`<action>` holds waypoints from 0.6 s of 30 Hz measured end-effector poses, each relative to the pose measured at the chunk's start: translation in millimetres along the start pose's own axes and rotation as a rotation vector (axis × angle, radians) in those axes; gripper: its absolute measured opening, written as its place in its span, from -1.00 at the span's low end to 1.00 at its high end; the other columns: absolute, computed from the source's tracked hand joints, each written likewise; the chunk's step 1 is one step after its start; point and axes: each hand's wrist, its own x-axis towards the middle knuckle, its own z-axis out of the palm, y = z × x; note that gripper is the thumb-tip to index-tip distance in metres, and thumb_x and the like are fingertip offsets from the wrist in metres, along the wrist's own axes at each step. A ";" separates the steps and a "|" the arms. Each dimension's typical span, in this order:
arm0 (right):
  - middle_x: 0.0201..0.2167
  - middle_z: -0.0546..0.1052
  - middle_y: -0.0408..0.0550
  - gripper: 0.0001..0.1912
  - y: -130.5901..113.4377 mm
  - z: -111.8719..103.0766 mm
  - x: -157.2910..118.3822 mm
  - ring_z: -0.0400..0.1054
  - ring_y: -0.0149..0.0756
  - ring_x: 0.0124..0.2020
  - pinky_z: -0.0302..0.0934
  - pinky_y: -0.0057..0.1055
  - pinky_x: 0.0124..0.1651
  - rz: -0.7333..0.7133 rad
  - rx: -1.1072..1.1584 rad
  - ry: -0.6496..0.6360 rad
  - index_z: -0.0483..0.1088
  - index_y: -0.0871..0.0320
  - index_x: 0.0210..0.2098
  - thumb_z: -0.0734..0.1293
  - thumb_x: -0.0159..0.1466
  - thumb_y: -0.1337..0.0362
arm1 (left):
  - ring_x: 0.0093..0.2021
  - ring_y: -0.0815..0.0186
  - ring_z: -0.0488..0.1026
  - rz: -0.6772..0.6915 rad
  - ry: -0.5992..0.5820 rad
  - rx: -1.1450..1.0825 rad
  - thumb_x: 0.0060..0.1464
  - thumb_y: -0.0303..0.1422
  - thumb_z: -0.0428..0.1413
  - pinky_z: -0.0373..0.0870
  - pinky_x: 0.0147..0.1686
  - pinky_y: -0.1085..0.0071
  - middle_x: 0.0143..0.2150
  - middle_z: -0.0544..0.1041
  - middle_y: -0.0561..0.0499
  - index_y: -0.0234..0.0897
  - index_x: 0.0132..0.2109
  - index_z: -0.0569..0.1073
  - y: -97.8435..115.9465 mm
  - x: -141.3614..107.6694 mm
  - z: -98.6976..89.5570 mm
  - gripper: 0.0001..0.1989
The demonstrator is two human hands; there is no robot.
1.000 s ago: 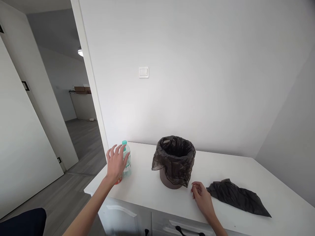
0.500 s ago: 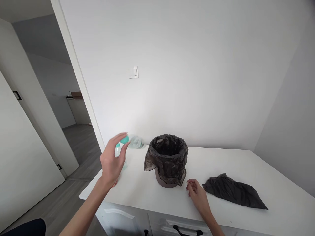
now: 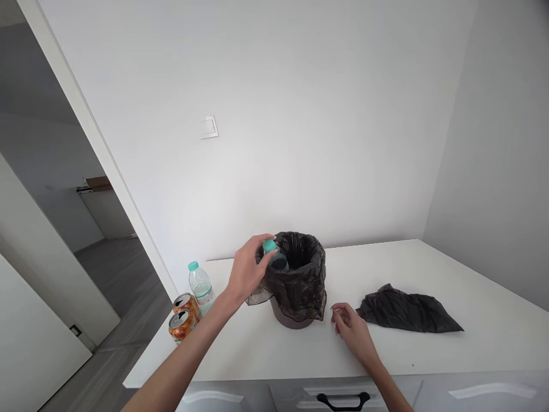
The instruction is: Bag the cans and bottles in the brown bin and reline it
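Note:
My left hand pinches a clear plastic bottle at its teal cap. The bottle tilts at the mouth of a small brown trash can with a black garbage bag folded over its rim; the bottle's lower end is inside, partly hidden. To the right of the can, my right hand is low over the counter with loosely curled fingers a little apart, holding nothing I can see. Near it lies a second black garbage bag, crumpled flat.
Another teal-capped bottle stands upright at the counter's left end, beside two opened orange drink cans. The white counter meets a wall with a light switch. Left of it is a doorway.
My left hand has carried the bottle rightward from beside the trash can into its opening. The right hand stays near the can. My view has shifted slightly to the right.

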 end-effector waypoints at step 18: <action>-0.40 0.57 -0.10 -0.51 15.9 -1.7 -14.8 0.41 -0.27 -0.46 0.30 -0.35 -0.33 0.085 -0.135 -0.008 0.41 0.11 -0.09 0.30 0.28 -0.18 | 0.18 0.17 0.48 -0.267 0.170 0.074 0.38 -0.30 0.04 0.43 0.17 0.16 0.12 0.56 -0.04 -0.10 0.09 0.44 -37.9 -135.2 -47.5 -0.80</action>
